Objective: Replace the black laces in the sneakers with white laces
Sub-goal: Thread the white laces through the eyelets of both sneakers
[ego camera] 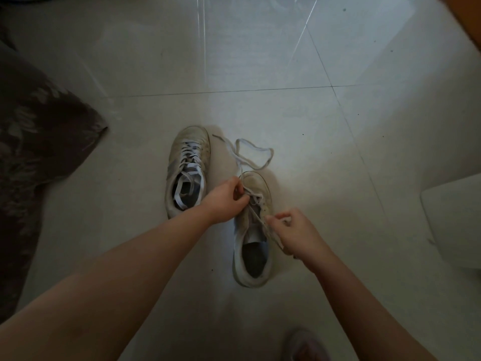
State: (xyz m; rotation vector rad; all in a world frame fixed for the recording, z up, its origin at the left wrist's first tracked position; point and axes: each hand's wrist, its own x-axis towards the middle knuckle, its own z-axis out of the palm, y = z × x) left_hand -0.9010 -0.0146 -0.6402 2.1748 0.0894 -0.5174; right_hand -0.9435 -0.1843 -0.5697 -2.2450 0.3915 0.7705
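Two worn white sneakers stand on the pale tiled floor. The left sneaker (188, 173) is fully laced with a white lace, its ends tucked inside. The right sneaker (253, 230) is only partly laced near the toe. My left hand (229, 198) pinches the white lace (256, 152) at the lower eyelets. My right hand (294, 230) grips the lace's other strand beside the right row of eyelets. The loose part of the lace loops on the floor beyond the toe. No black lace is visible.
A dark patterned cloth (39, 152) lies at the left edge. A white boxy object (455, 225) sits at the right. A wooden edge (466, 19) shows at top right. A foot in a slipper (307, 345) is at the bottom.
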